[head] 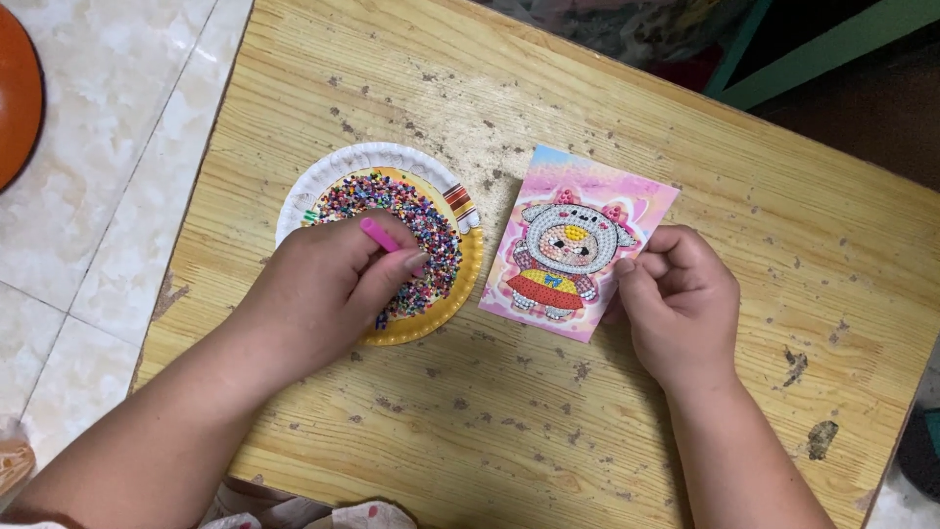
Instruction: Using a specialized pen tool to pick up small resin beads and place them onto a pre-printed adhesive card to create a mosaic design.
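Over the paper plate, pen and beads met

Nearest the camera, the left hand hovered low over the paper plate, fingers pinched round a pink pen that slanted down and right, tip buried in the multicoloured beads. Just right of the plate lay the pink diamond-art card, long axis tilted slightly clockwise from upright. The right hand curled loosely at its right edge, thumb and fingertips pinning it to the worn wooden table.

place: home craft corner | signs: worn wooden table; pale tiled floor; bead plate
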